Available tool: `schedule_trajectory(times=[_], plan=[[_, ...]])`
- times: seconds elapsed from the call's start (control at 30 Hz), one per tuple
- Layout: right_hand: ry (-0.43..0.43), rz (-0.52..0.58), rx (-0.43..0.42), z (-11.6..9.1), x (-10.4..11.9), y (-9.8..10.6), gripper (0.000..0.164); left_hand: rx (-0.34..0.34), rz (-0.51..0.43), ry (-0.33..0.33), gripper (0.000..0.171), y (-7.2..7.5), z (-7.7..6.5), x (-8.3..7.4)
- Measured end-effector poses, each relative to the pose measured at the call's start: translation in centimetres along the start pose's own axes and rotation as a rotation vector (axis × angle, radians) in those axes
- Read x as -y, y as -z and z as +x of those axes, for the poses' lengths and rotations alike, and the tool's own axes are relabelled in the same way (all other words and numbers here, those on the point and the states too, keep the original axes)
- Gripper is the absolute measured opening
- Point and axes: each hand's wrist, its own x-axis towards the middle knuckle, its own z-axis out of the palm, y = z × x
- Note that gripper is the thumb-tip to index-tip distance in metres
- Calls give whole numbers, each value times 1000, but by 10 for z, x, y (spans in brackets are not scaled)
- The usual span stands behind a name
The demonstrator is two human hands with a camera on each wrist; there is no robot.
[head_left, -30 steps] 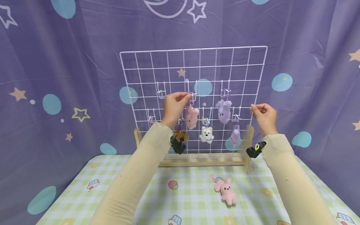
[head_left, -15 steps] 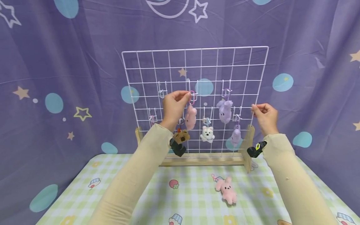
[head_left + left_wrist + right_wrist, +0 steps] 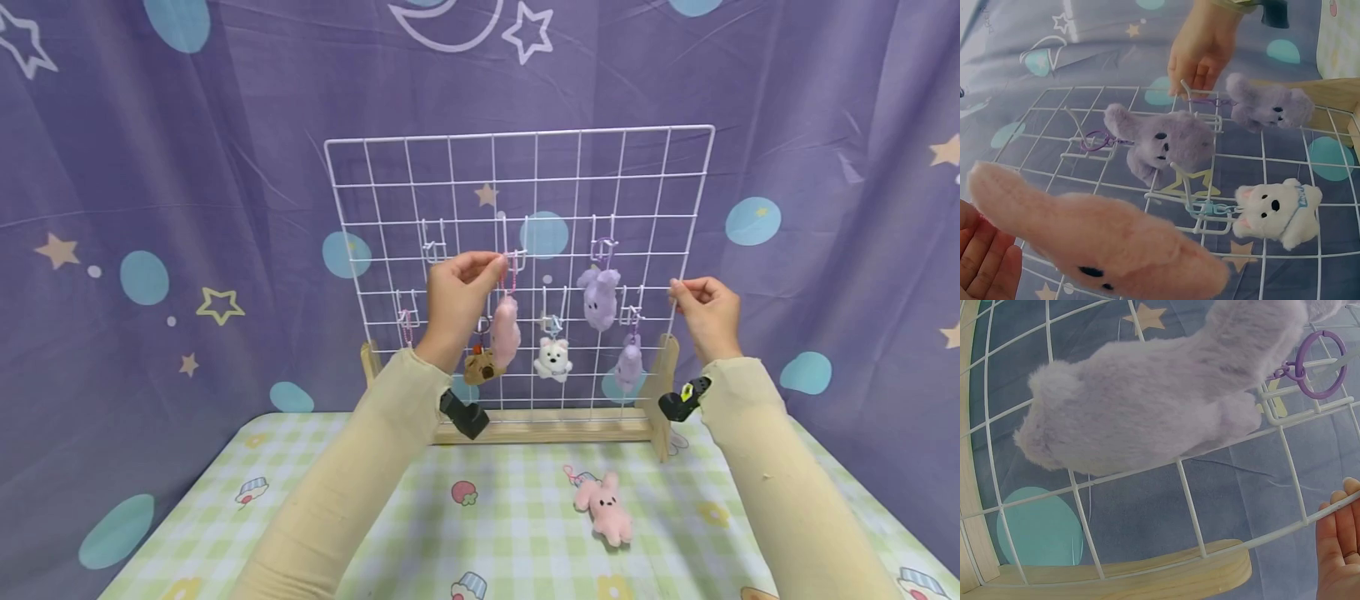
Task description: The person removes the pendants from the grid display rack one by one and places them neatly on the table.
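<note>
My left hand pinches the pink ring of a pink plush keychain close to the front of a white double hook. Whether the ring still touches that hook I cannot tell. In the left wrist view the pink plush hangs below the fingertips, its face partly turned away. My right hand grips the right edge wire of the white grid rack between thumb and fingers. Beside it hang a lower purple plush keychain and a higher purple plush keychain.
A white bear keychain and a brown bear keychain hang on lower hooks. Another hook sits upper left. A second pink plush keychain lies on the checked tablecloth, before the rack's wooden base.
The left hand has moved slightly left and down. The pink plush has dropped with it, turned more sideways, and now overlaps the brown bear. The right hand stays on the rack's edge.
</note>
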Motion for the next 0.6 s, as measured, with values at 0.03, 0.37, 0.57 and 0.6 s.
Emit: schedule_trajectory(times=[0.03, 0.37, 0.57, 0.6], plan=[[-2, -2, -2, 1, -2, 0, 12, 3, 0, 0, 15, 0, -2, 0], [-20, 29, 7, -2, 4, -1, 13, 72, -45, 42, 13, 4, -25, 8], [-29, 33, 3, -1, 2, 0, 12, 96, -79, 59, 11, 6, -40, 14], [-29, 36, 2, 0, 1, 0, 12, 98, -82, 61, 11, 6, -42, 16]])
